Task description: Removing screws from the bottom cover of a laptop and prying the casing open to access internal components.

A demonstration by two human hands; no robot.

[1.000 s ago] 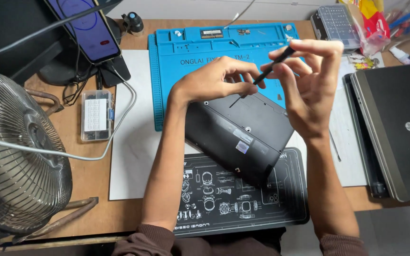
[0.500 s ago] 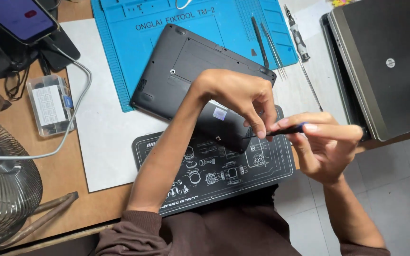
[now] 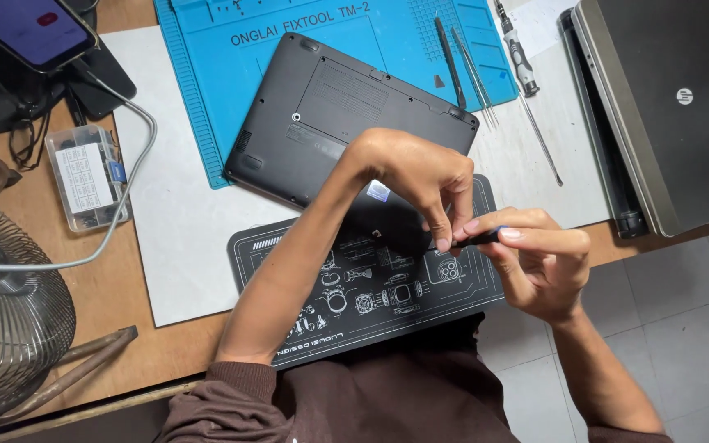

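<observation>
1. Looking down from the head view, the right hand (image 3: 535, 262) pinches a small dark screwdriver (image 3: 479, 239) between thumb and closed fingers, while the left hand (image 3: 420, 176) nips its tip with thumb and forefinger.
2. Both hands now work over the black printed mat (image 3: 289, 246) at the worktop's near edge; a second ago they were raised above the blue mat (image 3: 198, 90).
3. Lying underside up, the black laptop (image 3: 330, 107) spans both mats, untouched for the moment, so the tool seems to be getting adjusted rather than used.
4. Spare tools (image 3: 453, 57) rest on the blue mat's right edge.
</observation>
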